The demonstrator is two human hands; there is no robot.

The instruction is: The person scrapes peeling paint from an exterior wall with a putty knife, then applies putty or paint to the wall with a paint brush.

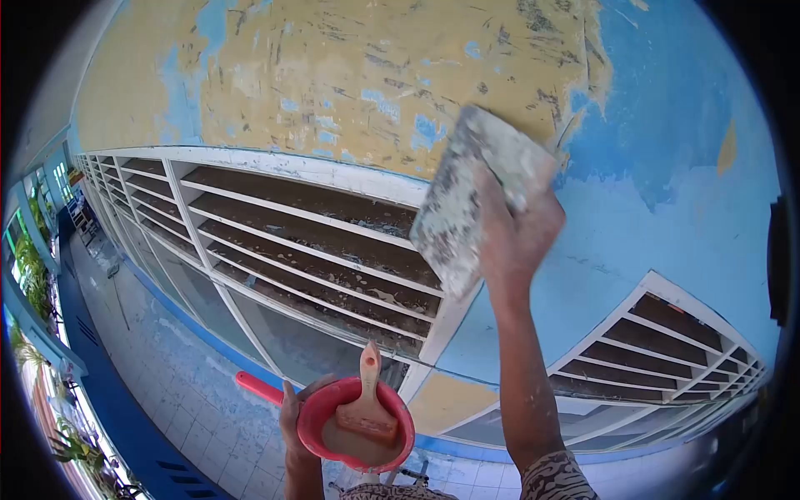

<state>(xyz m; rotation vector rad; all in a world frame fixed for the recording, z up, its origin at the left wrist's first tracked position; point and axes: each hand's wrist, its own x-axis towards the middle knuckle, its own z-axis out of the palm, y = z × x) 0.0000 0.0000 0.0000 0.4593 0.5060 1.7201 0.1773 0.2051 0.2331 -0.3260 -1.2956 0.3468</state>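
My right hand [521, 229] is raised to the wall and closed on a plastering float [446, 200], a flat rectangular plate smeared with white and grey plaster. The float lies against or close over the lower edge of the yellow wall patch [333, 79]. Low in front of me, my left hand [293, 421] grips a red plastic dipper [307, 427] where its long handle meets the bowl. Murky greyish liquid [346, 444] fills part of the bowl. A wide paintbrush [367, 408] stands in it, bristles down and wooden handle up.
White slatted openings [308, 242] run under the patch, with debris behind the slats. Blue paint [667, 108] covers the wall at right, above another slatted opening [667, 333]. A tiled walkway [187, 417] lies below, with a blue ledge [108, 367] and plants [79, 446] at left.
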